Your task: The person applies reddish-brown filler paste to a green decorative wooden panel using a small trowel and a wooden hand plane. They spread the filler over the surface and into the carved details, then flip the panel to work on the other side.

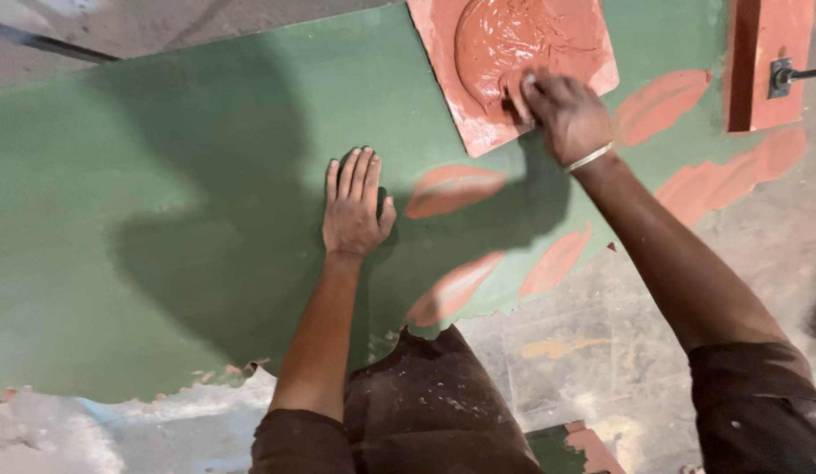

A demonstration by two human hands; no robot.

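Observation:
A square reddish-brown slab (478,123) with a round mound of wet clay (522,39) lies at the top of a green board (162,219). My right hand (561,110), with a metal bangle on the wrist, presses its fingertips into the lower edge of the clay mound. My left hand (355,206) lies flat, palm down, on the bare green board, fingers together and pointing away from me, holding nothing.
Several reddish clay smears (452,189) mark the green board to the right of my left hand. A red block with a metal fitting (768,66) stands at the top right. Grey concrete floor (583,351) shows below the board's ragged edge.

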